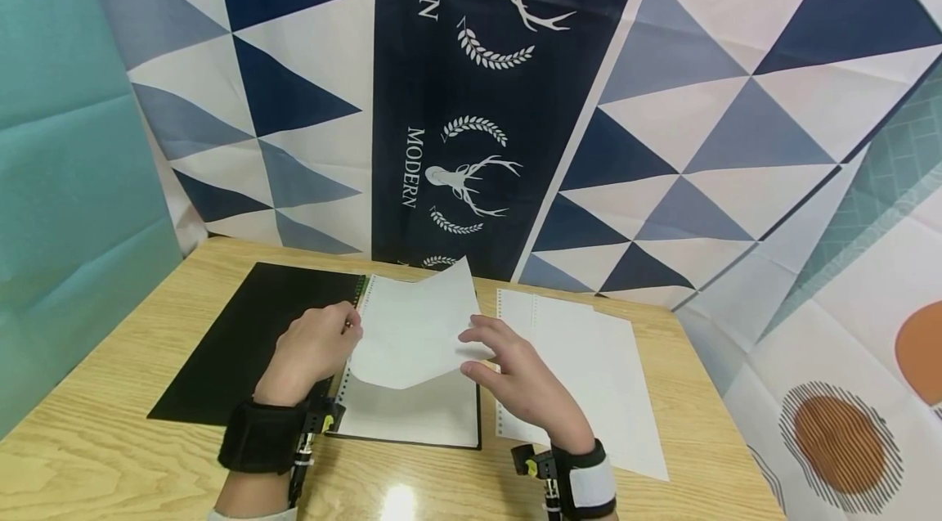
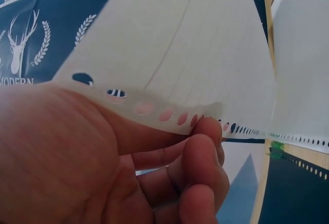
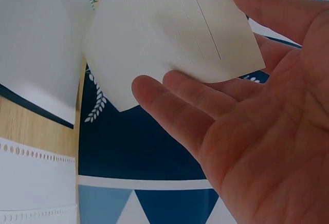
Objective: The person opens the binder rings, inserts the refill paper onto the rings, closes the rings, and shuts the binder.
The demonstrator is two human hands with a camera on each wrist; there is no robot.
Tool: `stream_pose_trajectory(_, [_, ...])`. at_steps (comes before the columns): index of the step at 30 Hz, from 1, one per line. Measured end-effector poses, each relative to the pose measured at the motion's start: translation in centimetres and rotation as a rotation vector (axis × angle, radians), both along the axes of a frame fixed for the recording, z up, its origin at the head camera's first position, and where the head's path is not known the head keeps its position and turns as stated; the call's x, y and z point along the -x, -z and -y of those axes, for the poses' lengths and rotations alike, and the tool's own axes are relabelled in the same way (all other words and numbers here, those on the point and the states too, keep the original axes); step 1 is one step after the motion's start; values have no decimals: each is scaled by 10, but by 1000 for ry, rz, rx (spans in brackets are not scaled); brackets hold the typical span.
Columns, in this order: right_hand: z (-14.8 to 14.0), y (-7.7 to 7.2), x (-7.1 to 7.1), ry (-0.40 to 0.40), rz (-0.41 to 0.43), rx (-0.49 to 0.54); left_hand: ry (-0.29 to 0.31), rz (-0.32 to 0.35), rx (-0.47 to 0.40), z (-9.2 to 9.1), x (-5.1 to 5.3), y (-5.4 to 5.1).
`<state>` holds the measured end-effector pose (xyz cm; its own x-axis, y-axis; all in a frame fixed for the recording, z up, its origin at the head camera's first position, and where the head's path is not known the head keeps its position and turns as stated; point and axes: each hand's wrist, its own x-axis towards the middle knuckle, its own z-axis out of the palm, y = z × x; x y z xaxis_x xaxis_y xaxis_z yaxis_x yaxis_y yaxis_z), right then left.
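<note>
we see smooth matt paper in the curved sheet (image 1: 419, 333), plain paper in the loose sheets (image 1: 589, 374), matt binder cover (image 1: 246, 341), glossy wood-grain table (image 1: 412, 476), creased cloth-like backdrop (image 1: 500, 112)

- Notebook (image 1: 209, 370): lies open and flat, black cover (image 1: 265, 308) left, white pages (image 1: 412, 415) right.
- Sheet (image 1: 415, 329): white, faintly lined, left edge perforated; bowed, raised above the pages.
</note>
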<state>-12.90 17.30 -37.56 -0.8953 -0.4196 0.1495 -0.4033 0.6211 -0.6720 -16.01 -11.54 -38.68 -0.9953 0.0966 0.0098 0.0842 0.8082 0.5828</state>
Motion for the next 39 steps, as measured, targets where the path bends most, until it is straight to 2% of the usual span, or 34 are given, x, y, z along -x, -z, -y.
stream_pose_trajectory(39, [3, 0, 0, -3, -9, -18, 13, 38, 30, 0, 2, 3])
